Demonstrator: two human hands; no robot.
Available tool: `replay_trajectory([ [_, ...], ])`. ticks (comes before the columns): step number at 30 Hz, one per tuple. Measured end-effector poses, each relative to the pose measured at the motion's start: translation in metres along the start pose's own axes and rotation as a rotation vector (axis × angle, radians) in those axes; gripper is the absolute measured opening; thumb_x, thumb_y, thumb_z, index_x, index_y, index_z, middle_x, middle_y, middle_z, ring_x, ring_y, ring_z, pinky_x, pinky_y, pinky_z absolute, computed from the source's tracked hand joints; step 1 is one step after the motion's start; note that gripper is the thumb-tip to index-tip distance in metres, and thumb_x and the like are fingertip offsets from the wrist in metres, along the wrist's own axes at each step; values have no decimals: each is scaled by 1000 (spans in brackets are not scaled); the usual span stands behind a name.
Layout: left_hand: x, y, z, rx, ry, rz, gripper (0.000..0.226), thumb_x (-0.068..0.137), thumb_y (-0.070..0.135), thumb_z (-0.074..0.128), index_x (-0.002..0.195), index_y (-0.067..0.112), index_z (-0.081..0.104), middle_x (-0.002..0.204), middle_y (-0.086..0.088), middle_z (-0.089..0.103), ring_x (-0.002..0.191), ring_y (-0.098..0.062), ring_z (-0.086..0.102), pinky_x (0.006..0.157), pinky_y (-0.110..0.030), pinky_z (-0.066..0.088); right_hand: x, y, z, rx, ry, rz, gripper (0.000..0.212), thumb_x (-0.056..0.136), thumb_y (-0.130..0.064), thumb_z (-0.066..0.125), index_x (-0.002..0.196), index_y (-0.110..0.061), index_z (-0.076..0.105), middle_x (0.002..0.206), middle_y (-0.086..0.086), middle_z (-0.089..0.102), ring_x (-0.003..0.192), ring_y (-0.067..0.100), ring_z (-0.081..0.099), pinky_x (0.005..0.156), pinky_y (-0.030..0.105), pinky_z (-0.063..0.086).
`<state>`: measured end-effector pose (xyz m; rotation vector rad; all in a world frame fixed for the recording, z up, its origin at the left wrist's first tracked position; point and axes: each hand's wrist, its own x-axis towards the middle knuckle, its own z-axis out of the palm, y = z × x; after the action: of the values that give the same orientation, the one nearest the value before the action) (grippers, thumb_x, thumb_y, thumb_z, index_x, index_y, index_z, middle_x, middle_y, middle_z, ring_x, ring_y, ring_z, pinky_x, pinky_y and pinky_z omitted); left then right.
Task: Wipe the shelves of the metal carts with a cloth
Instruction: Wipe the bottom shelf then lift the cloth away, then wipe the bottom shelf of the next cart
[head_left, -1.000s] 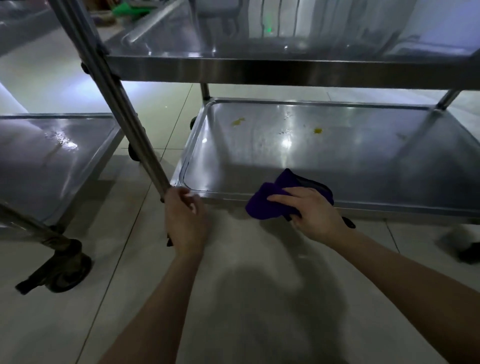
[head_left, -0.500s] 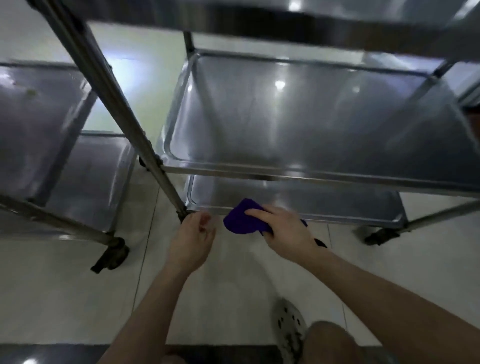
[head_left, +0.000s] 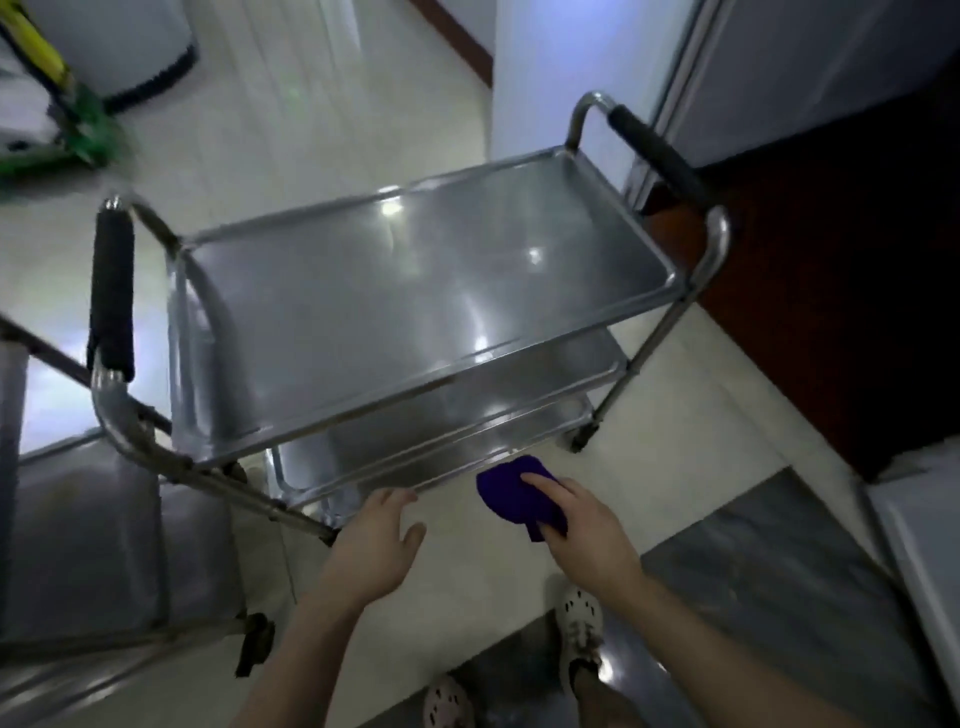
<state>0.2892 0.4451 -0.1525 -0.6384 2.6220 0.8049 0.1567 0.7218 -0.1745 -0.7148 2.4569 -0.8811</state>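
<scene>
Right hand (head_left: 582, 525) grips purple cloth (head_left: 511, 491) just off front edge of cart (head_left: 415, 291) lowest shelf; left hand (head_left: 379, 545) open, empty, fingers spread beside same edge; top shelf bare

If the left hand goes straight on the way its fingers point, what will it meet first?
Most likely the front rim of the cart's bottom shelf: the left hand is open, its fingers pointing there. Depth is unclear.
</scene>
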Motion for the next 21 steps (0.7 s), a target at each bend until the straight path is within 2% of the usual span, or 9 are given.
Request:
replay_trajectory([
  [4, 17, 91, -29, 58, 11, 160, 49, 110, 33, 59, 157, 19, 51, 158, -1, 50, 140, -21, 57, 113, -30, 43, -26, 24, -80, 91, 202, 117, 66, 102, -15, 69, 158, -43, 48, 144, -21, 56, 119, -2, 56, 101, 8, 42],
  [8, 50, 188, -34, 66, 15, 273, 47, 109, 34, 62, 153, 20, 56, 152, 3, 54, 134, -18, 61, 111, -31, 47, -35, 70, -163, 135, 360, 158, 66, 101, -13, 70, 158, -38, 50, 144, -16, 59, 122, 4, 59, 105, 22, 48],
  [11, 82, 260, -29, 89, 17, 316, 44, 107, 33, 64, 149, 22, 59, 146, 3, 58, 132, -20, 62, 109, -33, 48, -32, 111, -222, 158, 427, 180, 66, 101, -13, 71, 158, -36, 50, 146, -13, 60, 122, 4, 57, 104, 21, 45],
  [15, 121, 344, -21, 92, 45, 339, 42, 105, 34, 66, 146, 24, 61, 146, -1, 59, 131, -25, 63, 109, -39, 50, -27, 169, -295, 154, 454, 170, 64, 101, -15, 71, 158, -36, 50, 149, -12, 59, 124, 7, 58, 104, 25, 48],
  [19, 149, 408, -15, 117, 84, 350, 46, 104, 35, 64, 148, 29, 55, 150, 3, 56, 124, -29, 65, 93, -34, 44, -7, 216, -362, 109, 439, 145, 63, 101, -20, 73, 157, -39, 50, 150, -12, 59, 125, 7, 59, 103, 25, 48],
  [21, 164, 434, -18, 148, 101, 347, 47, 104, 37, 62, 150, 28, 53, 153, 4, 53, 126, -29, 64, 93, -35, 44, 14, 231, -394, 81, 433, 138, 63, 101, -23, 73, 156, -40, 50, 151, -11, 59, 127, 10, 59, 105, 27, 48],
])
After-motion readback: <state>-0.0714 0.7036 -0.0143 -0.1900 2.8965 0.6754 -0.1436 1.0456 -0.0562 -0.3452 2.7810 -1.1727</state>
